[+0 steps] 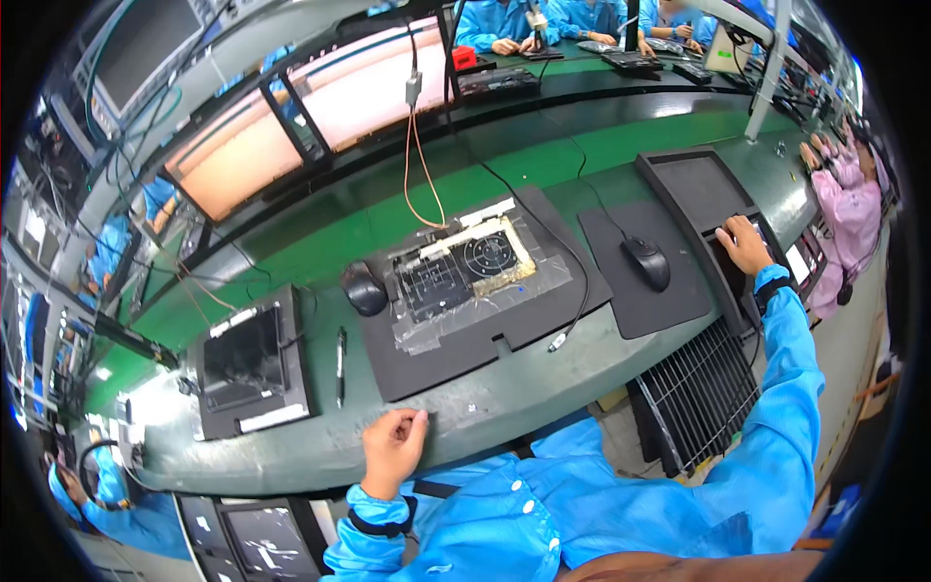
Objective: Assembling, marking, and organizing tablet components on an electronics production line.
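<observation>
The right hand is stretched far out to the side. Its fingers are bent down onto a small dark flat thing that lies in a black tray at the right end of the green bench. I cannot tell if the fingers are pinching it or just pressing on top of it. The arm wears a bright blue sleeve with a dark band at the wrist.

The left hand rests on the near edge of the bench, close to the body. Its fingers are curled in loosely and it holds nothing. The fingertips touch the worn grey edge, just in front of a big black mat.

On that big mat sits a flat board with target rings on it, under clear plastic and tape. A thin orange wire runs up from it. A black mouse sits just beside the board on its left. A pen lies a little farther left. Next to the pen is a black tray with a dark tablet in it.

Between the board and the right hand lies a smaller black mat with another black mouse on it. Two glowing screens stand at the back. More people in blue sit at the far table, and a person in pink is at the right.
</observation>
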